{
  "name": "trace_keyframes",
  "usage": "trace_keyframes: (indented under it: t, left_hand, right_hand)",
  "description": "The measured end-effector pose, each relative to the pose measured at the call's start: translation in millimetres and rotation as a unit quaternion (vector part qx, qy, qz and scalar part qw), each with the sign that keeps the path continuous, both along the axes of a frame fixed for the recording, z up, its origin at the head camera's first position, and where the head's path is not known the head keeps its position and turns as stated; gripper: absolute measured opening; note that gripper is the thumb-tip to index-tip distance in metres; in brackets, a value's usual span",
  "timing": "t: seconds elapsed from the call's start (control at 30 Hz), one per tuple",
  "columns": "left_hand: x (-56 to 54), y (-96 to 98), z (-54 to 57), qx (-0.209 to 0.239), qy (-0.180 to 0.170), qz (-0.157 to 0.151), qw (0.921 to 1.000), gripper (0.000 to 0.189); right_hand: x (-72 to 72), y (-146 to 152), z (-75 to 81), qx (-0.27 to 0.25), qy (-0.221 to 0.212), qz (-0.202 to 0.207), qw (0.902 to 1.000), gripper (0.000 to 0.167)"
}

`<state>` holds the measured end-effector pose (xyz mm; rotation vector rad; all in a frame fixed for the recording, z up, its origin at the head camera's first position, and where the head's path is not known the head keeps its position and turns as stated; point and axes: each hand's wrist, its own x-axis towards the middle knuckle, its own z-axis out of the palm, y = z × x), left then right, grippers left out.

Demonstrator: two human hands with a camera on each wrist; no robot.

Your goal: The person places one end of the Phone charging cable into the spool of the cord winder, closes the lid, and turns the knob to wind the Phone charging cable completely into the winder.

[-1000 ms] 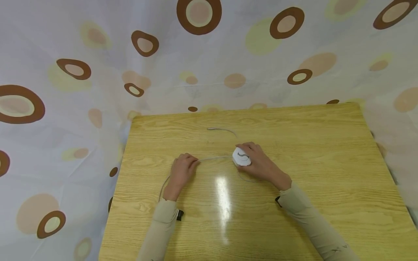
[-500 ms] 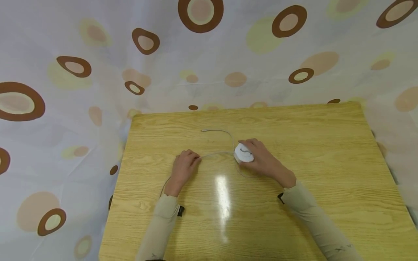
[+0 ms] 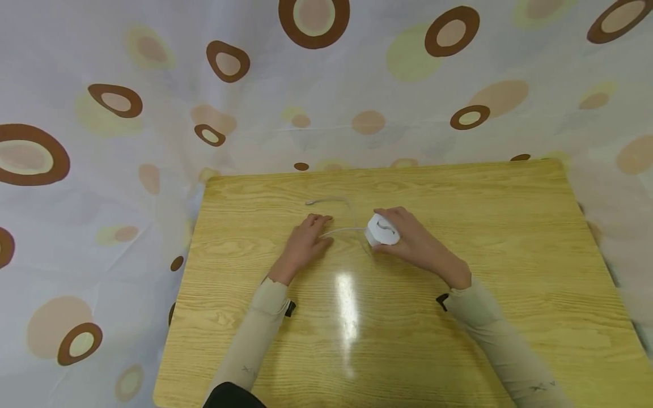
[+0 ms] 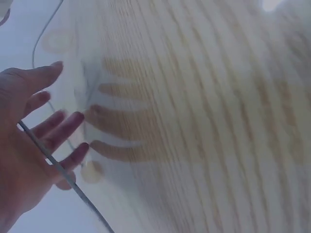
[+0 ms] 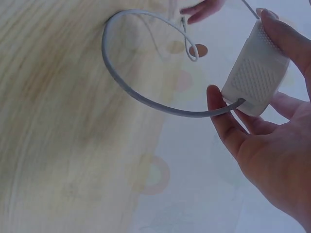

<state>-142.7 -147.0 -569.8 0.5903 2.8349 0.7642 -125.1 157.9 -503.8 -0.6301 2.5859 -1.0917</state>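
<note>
My right hand (image 3: 418,243) grips a white hexagonal block (image 3: 381,231) above the table, its thumb and fingers on opposite sides. In the right wrist view a ridged side of the block (image 5: 257,68) shows, and a grey cable (image 5: 121,85) leaves it in a wide loop. My left hand (image 3: 305,243) is to the left of the block with fingers spread and loosely bent. In the left wrist view a cable (image 4: 80,194) runs across that palm, and the fingers are not closed round it. Beyond the hands lies a thin cable with a plug end (image 3: 309,202).
The wooden table (image 3: 510,255) spreads beneath both arms. Cloth with brown and yellow circles (image 3: 326,102) hangs at the back and sides. A black rounded object (image 3: 232,396) shows at the bottom edge, by the left sleeve.
My left hand has loosened its pinch on the cable, spread its fingers and moved right and away from me. The right hand has raised and tilted the block slightly; the plug end slid left.
</note>
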Motion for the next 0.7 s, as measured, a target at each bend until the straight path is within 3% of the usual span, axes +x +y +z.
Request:
trace_keyframes:
  t: [0.17,0.3,0.6,0.7]
  left_hand:
    - [-14.0,11.6,-3.8,0.029,0.048,-0.012,0.9984,0.076]
    - [-21.0,18.1,-4.2,0.009,0.093,-0.008,0.9956,0.076]
    - [-28.0,31.0,0.0,-0.028,0.108,-0.042,0.9928,0.044]
    - [-27.1,32.8,-2.7,-0.044,0.131,-0.054,0.9889,0.037]
  right_hand:
    - [-3.4,5,11.0,0.003,0.013,0.004,0.9999,0.084]
    - [-5.8,9,20.5,0.004,0.013,0.011,0.9999,0.083]
    - [-13.3,18,46.9,0.014,0.019,0.009,0.9997,0.082]
    - [-17.7,21,55.2,0.022,0.022,0.010,0.9995,0.081]
